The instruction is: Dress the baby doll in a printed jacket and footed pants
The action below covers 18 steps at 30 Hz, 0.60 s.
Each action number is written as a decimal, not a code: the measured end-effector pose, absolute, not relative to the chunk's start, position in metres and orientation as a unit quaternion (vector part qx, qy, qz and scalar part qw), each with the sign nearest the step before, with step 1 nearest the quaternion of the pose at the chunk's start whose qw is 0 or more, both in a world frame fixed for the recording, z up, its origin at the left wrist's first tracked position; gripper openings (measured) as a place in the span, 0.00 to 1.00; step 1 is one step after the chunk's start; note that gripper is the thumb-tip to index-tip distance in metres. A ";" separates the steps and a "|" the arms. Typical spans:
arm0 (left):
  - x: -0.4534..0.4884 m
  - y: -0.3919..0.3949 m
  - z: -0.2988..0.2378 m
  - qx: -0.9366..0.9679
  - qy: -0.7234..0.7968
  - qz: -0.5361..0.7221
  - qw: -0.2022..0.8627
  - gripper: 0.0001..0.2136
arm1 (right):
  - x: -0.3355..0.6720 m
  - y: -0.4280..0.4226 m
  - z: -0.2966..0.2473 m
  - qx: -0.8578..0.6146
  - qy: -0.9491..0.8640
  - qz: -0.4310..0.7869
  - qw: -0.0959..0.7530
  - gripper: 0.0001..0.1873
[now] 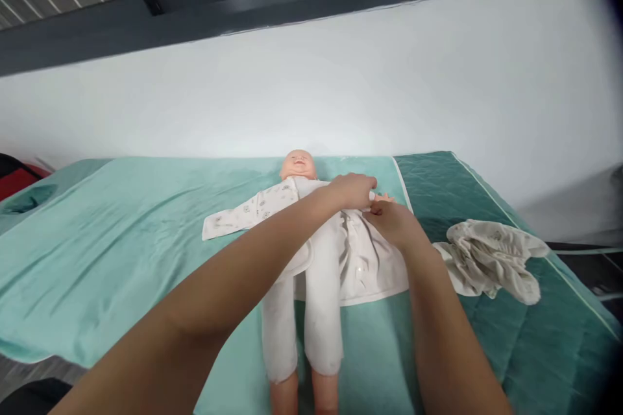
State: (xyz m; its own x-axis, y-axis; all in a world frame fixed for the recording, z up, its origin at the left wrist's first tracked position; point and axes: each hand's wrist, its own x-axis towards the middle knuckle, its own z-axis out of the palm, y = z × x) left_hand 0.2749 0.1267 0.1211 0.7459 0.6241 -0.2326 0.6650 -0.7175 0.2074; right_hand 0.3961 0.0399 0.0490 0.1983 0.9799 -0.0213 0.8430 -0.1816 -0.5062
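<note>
A baby doll [298, 166] lies on its back, its white cloth legs [324, 311] toward me. It wears a white printed baby shirt [270, 204], spread open at the front. One sleeve [228, 222] stretches out to the left; the doll's arm inside is not visible. On the right, my left hand [353, 190] is closed around the other sleeve at the doll's wrist. Just below, my right hand [392, 220] pinches the same sleeve near its cuff. The doll's small hand [386, 197] sticks out between my hands. My left forearm covers part of the doll's body.
A crumpled pale cloth garment [491, 256] lies to the right on the dark green quilted cover [525, 343]. Light green sheet [121, 240] spreads under the doll. Behind the bed stands a white wall [341, 91] below a dark window frame [243, 3].
</note>
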 end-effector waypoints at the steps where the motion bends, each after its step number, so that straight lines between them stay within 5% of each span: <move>1: 0.282 0.128 0.116 0.929 0.336 -0.108 0.107 0.20 | 0.394 0.041 0.048 -0.749 -0.612 0.166 0.192 0.08; 11: 0.260 0.139 0.119 0.933 0.350 -0.085 0.027 0.15 | 0.386 0.039 0.050 -0.787 -0.569 0.202 0.124 0.21; 18: 0.233 0.121 0.133 0.940 0.336 -0.042 -0.029 0.12 | 0.426 0.048 0.027 -0.645 -0.420 0.390 0.505 0.14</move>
